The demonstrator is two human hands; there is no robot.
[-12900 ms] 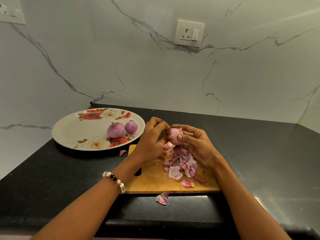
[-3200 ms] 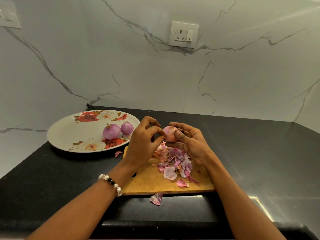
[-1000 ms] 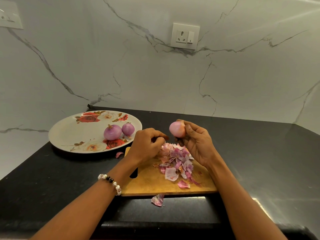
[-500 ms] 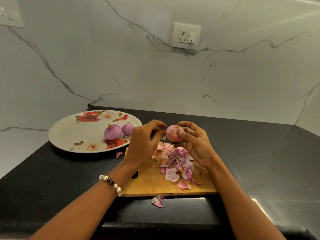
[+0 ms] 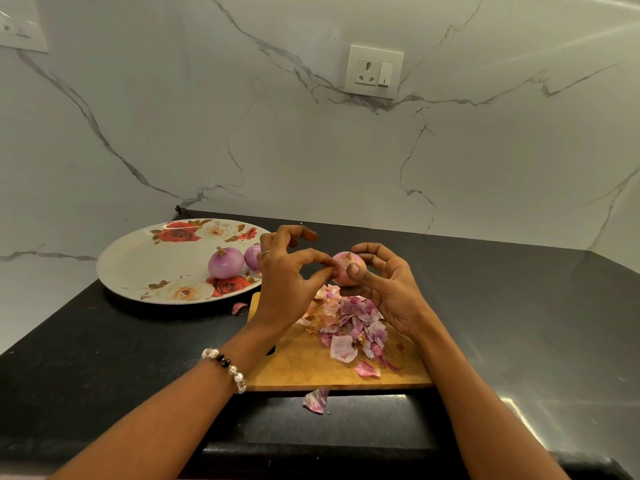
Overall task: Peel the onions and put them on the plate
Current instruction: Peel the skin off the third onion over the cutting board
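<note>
Onion in hand — pale pink, held above the far end of the wooden cutting board. The right hand cups it, thumb and fingers curled round it. The left hand pinches at its left side, thumb and forefinger closed on the skin. Loose peels are heaped on the board beneath. Two peeled onions rest on the floral plate to the left — all on a black counter.

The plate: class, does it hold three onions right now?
No. The plate holds two onions; a third onion is in the right hand.
</note>
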